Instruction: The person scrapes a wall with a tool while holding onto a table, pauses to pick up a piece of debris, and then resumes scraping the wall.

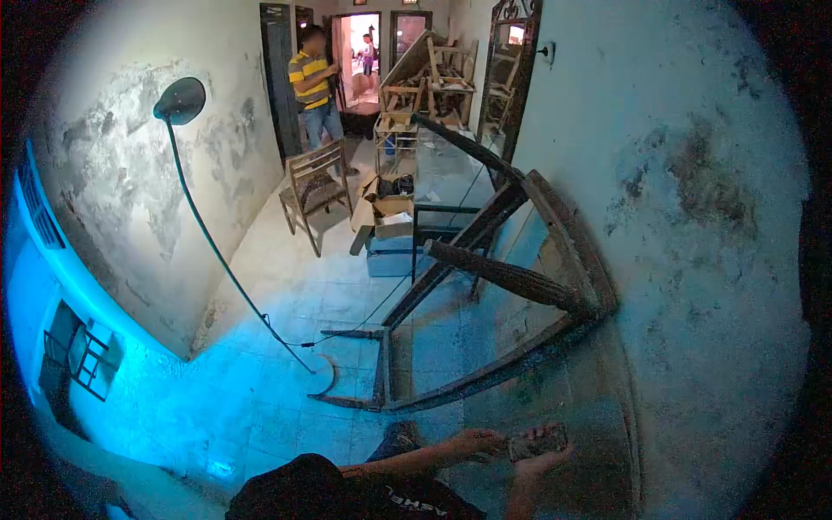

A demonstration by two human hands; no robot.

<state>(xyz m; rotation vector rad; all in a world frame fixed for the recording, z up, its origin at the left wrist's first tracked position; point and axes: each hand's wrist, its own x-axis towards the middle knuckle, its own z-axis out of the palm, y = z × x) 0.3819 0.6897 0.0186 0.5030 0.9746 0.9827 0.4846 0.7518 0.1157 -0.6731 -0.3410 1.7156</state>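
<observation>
Low in the view, my right hand (550, 459) is closed around a flat greyish rectangular piece (536, 443), fingers curled over its far side. My left hand (477, 444) reaches across from the left, its fingers bent and closed at the piece's near left edge. Dim light hides the piece's exact kind. Just beyond my hands, a dark wooden furniture frame (490, 390) lies tipped on the floor, with ridged legs (507, 276) sticking out towards the left.
A lamp (180, 101) on a thin bent stem stands at left, its cable crossing the tiled floor. Further back are a wooden chair (316, 192), an open cardboard box (393, 212), stacked wooden furniture (433, 82) and a person in a striped shirt (314, 82). A stained wall (693, 260) bounds the right.
</observation>
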